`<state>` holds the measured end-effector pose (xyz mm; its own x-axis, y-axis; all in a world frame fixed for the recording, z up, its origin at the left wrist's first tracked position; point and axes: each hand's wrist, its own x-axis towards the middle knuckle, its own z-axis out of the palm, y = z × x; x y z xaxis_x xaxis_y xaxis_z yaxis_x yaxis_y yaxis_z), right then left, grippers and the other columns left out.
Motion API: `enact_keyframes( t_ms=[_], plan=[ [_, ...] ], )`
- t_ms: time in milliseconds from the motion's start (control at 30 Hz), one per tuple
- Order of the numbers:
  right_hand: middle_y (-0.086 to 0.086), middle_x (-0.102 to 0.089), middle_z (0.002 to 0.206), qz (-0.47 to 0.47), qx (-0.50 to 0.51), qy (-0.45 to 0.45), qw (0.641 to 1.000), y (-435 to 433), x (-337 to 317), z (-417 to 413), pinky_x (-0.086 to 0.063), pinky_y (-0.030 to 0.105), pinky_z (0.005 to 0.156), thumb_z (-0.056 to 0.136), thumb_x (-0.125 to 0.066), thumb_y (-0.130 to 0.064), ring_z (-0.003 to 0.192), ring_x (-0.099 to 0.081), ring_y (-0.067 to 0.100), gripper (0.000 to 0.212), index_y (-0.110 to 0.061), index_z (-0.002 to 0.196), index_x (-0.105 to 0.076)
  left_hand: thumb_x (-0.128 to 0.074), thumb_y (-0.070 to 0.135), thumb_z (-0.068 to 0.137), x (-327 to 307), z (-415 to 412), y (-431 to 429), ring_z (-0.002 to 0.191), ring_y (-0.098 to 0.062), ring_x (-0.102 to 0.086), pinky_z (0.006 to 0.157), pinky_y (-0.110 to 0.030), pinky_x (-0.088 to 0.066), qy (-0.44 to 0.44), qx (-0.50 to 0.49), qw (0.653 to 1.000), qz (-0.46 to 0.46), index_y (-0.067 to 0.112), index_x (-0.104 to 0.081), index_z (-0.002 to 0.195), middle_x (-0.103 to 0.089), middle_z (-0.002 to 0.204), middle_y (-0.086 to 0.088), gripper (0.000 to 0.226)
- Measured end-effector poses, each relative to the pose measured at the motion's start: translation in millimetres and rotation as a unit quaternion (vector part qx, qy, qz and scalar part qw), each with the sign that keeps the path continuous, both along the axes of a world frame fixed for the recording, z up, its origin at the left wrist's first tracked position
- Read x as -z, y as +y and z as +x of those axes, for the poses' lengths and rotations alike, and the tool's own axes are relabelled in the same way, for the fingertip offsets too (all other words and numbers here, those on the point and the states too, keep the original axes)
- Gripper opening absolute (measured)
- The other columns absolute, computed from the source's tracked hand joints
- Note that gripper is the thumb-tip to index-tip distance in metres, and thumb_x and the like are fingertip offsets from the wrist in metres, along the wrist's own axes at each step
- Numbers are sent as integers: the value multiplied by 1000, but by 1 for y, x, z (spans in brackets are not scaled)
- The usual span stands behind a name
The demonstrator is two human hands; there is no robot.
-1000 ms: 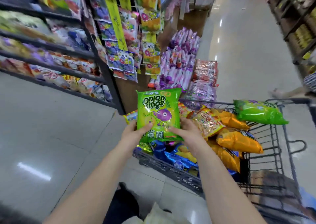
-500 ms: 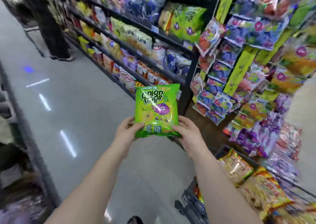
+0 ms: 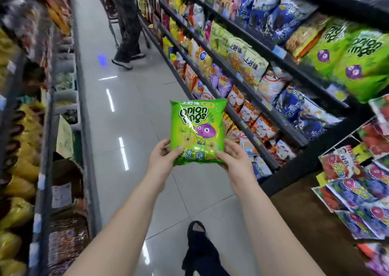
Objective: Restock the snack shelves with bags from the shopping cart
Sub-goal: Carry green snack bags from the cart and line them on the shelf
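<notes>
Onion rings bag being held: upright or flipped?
Upright. The logo on the onion rings bag reads right way up; the left hand and right hand grip its lower corners.

I see both hands holding a green onion rings bag [image 3: 197, 132] upright over the glossy aisle floor [image 3: 117, 128], the left hand [image 3: 162, 159] gripping its lower left corner and the right hand [image 3: 235, 162] its lower right corner, thumbs on the front. Along the right run the dark snack shelves [image 3: 305, 164], packed with bags, and at the near end of an upper shelf stand matching green bags [image 3: 362, 58], while hanging packets [image 3: 357, 193] cover the rack's end. Farther down the aisle are another person's legs [image 3: 128, 33], and a black shoe [image 3: 197, 229] shows between my arms.
</notes>
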<state>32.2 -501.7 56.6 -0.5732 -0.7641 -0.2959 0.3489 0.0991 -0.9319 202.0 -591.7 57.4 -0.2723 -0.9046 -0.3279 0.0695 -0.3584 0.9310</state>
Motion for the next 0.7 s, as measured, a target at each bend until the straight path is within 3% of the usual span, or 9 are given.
enact_keyframes(
  t_ms=[100,200,333,433,533,700],
  plan=[
    [10,-63,126,-34,-1,8,999,-67,-10,-38,-54,33,86,83,-69,1,115,-62,24,47,-14,126,-58,-68,4,88,-17,-37,-64,92,-20,-65,87,-33,-54,4,-11,1000,-29,5,-52,132,-67,103,-6,46],
    [10,-65,123,-68,4,14,998,-135,-29,-78,-50,44,99,83,-68,5,115,-62,25,44,-15,121,-59,-68,4,88,-37,-78,-131,95,-22,-66,87,-33,-54,8,-11,998,-62,5,-51,132,-66,107,-8,47],
    [16,-63,125,-102,3,31,994,-222,-68,-130,-51,45,98,83,-66,8,113,-63,29,43,-11,121,-58,-67,4,89,-73,-129,-219,84,-16,-67,77,-26,-56,20,-2,994,-107,10,-57,122,-69,103,-7,35],
    [16,-64,123,-137,3,51,989,-284,-102,-165,-55,33,81,81,-69,7,105,-66,24,45,-11,120,-59,-68,5,89,-105,-164,-284,87,-17,-66,78,-26,-56,20,-4,989,-149,7,-60,124,-69,105,-8,36],
    [16,-66,119,-185,32,70,980,-340,-135,-193,-53,34,84,69,-74,-1,106,-66,26,49,-14,114,-63,-68,4,89,-136,-197,-346,79,-7,-66,68,-14,-52,19,1,977,-214,6,-63,121,-71,98,-1,33],
    [10,-69,115,-232,95,160,955,-430,-197,-237,-53,33,92,83,-66,8,108,-66,23,41,-19,114,-63,-69,11,89,-199,-254,-457,78,-3,-67,72,-18,-53,41,59,950,-304,12,-64,117,-72,96,0,29]
  ],
)
